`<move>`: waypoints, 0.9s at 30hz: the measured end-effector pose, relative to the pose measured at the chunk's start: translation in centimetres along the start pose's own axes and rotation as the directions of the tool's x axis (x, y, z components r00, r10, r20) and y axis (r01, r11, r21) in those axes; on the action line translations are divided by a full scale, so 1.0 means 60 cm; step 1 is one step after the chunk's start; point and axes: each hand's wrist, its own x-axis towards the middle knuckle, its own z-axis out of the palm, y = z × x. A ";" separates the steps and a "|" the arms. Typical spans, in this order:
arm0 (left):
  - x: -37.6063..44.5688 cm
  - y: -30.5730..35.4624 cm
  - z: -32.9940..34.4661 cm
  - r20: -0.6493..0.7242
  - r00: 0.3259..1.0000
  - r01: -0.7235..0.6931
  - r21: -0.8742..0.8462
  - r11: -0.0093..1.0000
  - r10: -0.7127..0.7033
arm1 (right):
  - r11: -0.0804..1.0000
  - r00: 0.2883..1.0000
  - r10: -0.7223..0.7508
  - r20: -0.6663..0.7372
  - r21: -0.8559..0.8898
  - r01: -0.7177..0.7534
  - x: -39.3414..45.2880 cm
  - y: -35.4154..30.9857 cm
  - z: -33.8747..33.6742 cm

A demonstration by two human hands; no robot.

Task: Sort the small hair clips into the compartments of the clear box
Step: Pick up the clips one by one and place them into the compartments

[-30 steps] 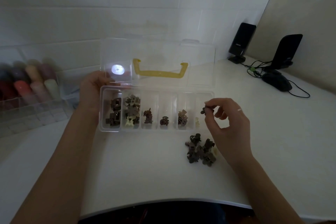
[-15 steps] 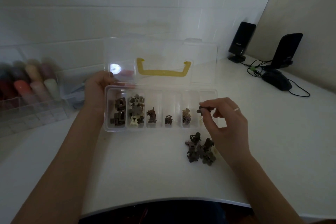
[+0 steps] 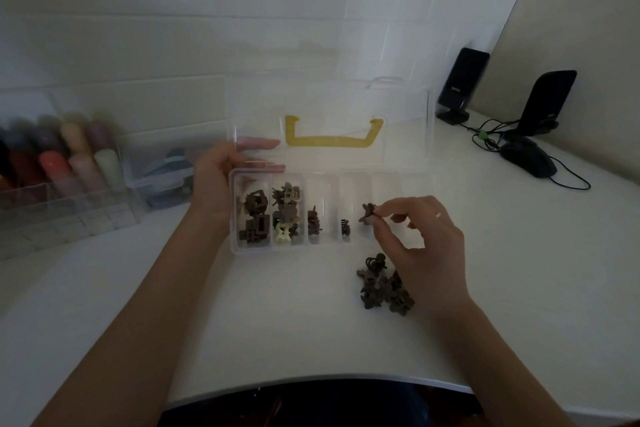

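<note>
The clear box (image 3: 234,250) lies open on the white table, its lid (image 3: 408,149) with a yellow handle (image 3: 333,141) standing up behind. Several compartments hold small clips: dark square clips (image 3: 255,218) at the far left, then greenish and cream clips (image 3: 286,215), then a few brown ones. My left hand (image 3: 216,180) grips the box's left rear corner, fingers behind the lid. My right hand (image 3: 420,239) pinches a small brown hair clip (image 3: 367,212) over the box's right-hand compartments. A pile of loose brown clips (image 3: 382,286) lies on the table in front of the box, under that hand.
A clear organiser with coloured rolls (image 3: 59,163) and a small clear bin (image 3: 166,170) stand at the left by the wall. Two black speakers (image 3: 462,85) and a black mouse (image 3: 528,156) with cables sit at the back right. The table's front edge (image 3: 311,380) curves near me.
My right hand has carried the pinched clip leftward along the box, from the rightmost compartment toward the middle ones. My left hand still holds the box corner.
</note>
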 end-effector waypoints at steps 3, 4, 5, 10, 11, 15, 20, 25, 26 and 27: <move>0.000 0.004 -0.005 0.003 1.000 -0.013 -0.003 1.000 0.013 | 0.999 0.998 0.050 -0.026 -0.017 -0.051 0.001 0.004 -0.006; 0.000 0.006 -0.009 0.001 1.000 -0.016 0.004 1.000 0.016 | 0.998 0.997 0.066 -0.026 -0.016 -0.066 0.000 0.006 -0.008; 0.001 0.006 -0.013 -0.007 1.000 -0.021 0.011 1.000 0.021 | 0.997 0.997 0.079 -0.026 -0.015 -0.080 -0.001 0.007 -0.010; 0.003 0.009 -0.025 -0.028 0.999 -0.023 0.019 1.000 0.024 | 0.993 0.993 0.121 -0.004 -0.005 -0.121 -0.003 0.006 -0.010; 0.002 0.009 -0.023 -0.026 0.999 -0.023 0.013 1.000 0.024 | 0.993 0.993 0.116 0.002 -0.006 -0.116 -0.003 0.006 -0.010; 0.002 0.006 -0.013 -0.013 1.000 -0.017 -0.001 1.000 0.017 | 0.995 0.996 0.094 0.008 0.013 -0.094 -0.002 0.002 -0.004; 0.000 0.000 0.002 -0.003 0.999 0.039 0.003 0.999 -0.039 | 0.988 0.987 -0.136 0.089 0.091 0.128 0.030 -0.063 0.038; -0.003 0.003 0.004 0.016 1.000 0.011 0.029 1.000 -0.012 | 0.967 0.967 -0.242 0.084 0.109 0.232 0.059 -0.095 0.070; -0.002 0.003 0.002 0.012 1.000 -0.002 0.038 0.999 0.001 | 0.974 0.978 -0.200 0.064 0.119 0.191 0.060 -0.087 0.069; -0.001 0.003 0.000 0.006 1.000 -0.015 0.045 0.999 0.015 | 0.982 0.987 -0.157 0.046 0.115 0.151 0.059 -0.076 0.065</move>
